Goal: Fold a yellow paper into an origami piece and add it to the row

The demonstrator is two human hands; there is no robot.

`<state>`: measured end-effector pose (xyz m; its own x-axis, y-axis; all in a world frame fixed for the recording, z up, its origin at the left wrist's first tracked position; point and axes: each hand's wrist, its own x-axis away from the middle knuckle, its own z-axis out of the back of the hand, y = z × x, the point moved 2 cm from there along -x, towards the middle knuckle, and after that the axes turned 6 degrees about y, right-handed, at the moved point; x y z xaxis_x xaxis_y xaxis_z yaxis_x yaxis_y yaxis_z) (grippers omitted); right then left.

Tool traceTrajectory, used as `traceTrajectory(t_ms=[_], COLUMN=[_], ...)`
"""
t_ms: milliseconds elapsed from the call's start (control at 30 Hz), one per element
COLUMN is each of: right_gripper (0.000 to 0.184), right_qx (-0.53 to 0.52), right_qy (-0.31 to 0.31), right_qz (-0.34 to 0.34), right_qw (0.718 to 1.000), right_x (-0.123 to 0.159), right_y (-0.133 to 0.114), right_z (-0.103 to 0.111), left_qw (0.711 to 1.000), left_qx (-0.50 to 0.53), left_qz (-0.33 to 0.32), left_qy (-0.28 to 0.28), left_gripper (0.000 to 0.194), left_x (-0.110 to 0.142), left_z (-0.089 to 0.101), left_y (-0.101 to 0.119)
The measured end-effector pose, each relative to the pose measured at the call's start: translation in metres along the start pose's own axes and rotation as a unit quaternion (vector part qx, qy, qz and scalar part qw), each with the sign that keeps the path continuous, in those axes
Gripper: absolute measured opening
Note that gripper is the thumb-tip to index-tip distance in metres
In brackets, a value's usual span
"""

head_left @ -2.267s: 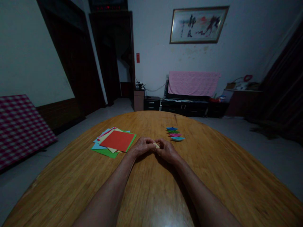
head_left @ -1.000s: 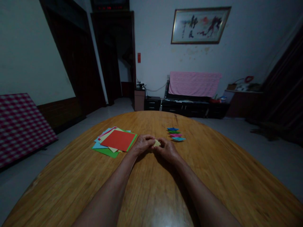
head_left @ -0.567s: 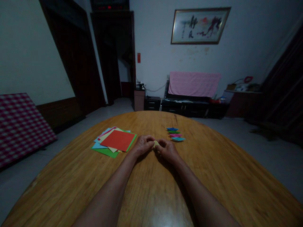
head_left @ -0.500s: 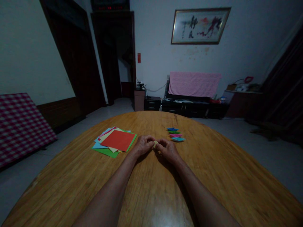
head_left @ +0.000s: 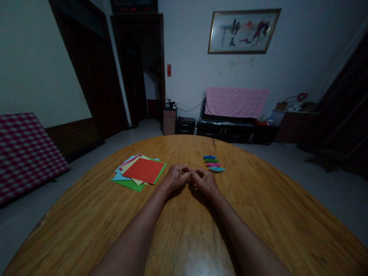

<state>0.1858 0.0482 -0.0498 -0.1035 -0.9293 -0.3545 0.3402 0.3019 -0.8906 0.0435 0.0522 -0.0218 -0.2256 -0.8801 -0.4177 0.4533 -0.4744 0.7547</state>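
My left hand (head_left: 176,177) and my right hand (head_left: 205,181) meet over the middle of the table, thumbs and forefingers pinched together tip to tip. Half a second ago a small folded piece of pale yellow paper showed between them; now the fingers cover it. Just beyond my right hand stands a row of small folded paper boats: a blue boat (head_left: 209,157), a green boat (head_left: 211,161), a pink boat (head_left: 213,165) and a light blue boat (head_left: 217,169). Left of my left hand lies a loose pile of coloured paper sheets with a red sheet (head_left: 145,171) on top.
The round wooden table (head_left: 184,237) fills the foreground. Against the far wall, a pink cloth (head_left: 236,102) drapes over a flat panel on a low black cabinet (head_left: 212,129). A red-and-white checked cloth (head_left: 27,153) covers something at the left.
My fingertips have closed in, and the pale yellow paper that showed between them is now hidden. The boats and the sheets have stayed put.
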Motion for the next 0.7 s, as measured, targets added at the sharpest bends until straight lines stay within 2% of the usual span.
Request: traceTrajectory(t_ms=[300, 533, 700], right_gripper=[0.024, 0.022, 0.021], right_qx=[-0.007, -0.008, -0.032], right_qy=[0.016, 0.039, 0.06], right_qz=[0.005, 0.008, -0.008], right_qw=[1.0, 0.999, 0.998], right_x=[0.001, 0.0, -0.002], right_y=[-0.006, -0.007, -0.004], right_z=[-0.002, -0.002, -0.002], left_qw=[0.998, 0.992, 0.988], left_qx=[0.021, 0.03, 0.065], left_qz=[0.035, 0.089, 0.101], left_qy=[0.04, 0.089, 0.099], left_gripper=[0.02, 0.022, 0.02], left_x=[-0.001, -0.005, -0.006], left_z=[-0.003, -0.005, -0.004], left_y=[-0.007, -0.011, -0.013])
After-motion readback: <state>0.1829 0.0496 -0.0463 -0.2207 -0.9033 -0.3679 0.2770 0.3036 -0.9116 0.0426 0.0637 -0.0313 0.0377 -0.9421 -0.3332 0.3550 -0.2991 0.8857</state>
